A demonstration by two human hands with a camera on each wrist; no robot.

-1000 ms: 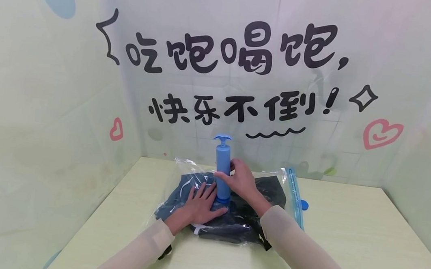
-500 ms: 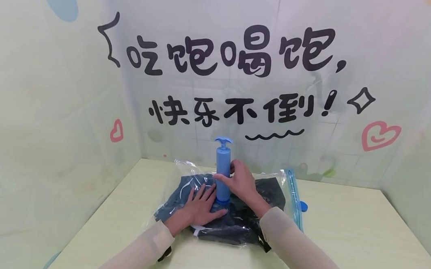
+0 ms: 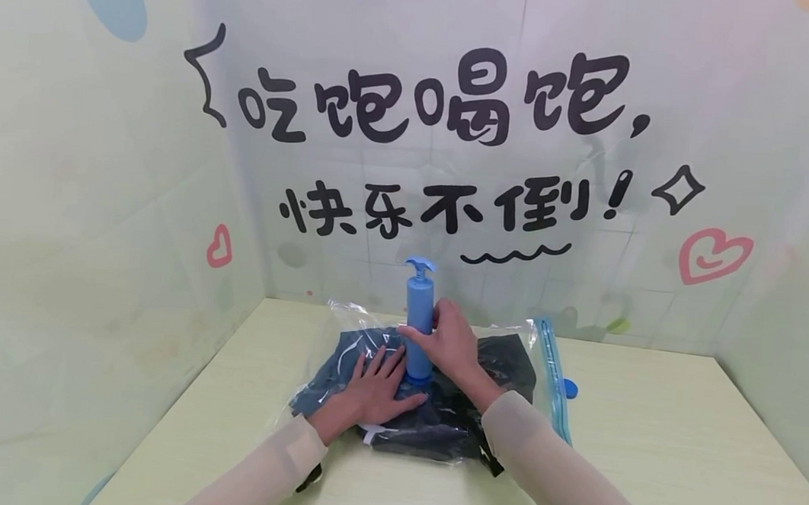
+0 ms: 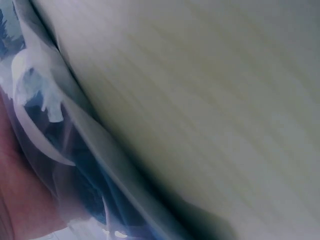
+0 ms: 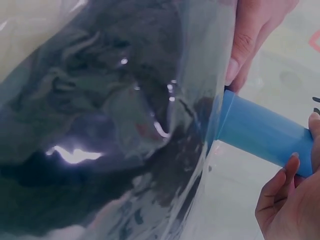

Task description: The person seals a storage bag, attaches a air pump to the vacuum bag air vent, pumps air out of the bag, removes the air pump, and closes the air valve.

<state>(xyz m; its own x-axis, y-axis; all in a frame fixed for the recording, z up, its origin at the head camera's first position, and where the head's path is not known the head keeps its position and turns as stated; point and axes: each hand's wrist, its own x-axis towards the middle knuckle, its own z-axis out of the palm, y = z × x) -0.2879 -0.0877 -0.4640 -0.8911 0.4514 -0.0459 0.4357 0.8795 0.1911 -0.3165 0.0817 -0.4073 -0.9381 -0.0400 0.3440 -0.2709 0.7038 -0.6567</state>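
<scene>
Steadying upright blue plastic hand pump (image 3: 418,322) at frame centre | right hand (image 3: 449,345) wrapped round its barrel | left hand (image 3: 373,392) flat, fingers spread, on clear vacuum bag of dark clothes (image 3: 479,409) | advice: keep pump vertical, base seated on valve

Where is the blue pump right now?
Head view, centre: the blue pump stands upright on the clear bag, gripped by the right hand, left hand beside its base.

Both arms wore long, close-fitting beige sleeves (image 3: 545,458), thin fabric, ending at wrists. Hands bare, no rings or watch seen. Dark strap/band (image 3: 308,476) showed under left sleeve nr wrist. Nails short, unpainted.
</scene>
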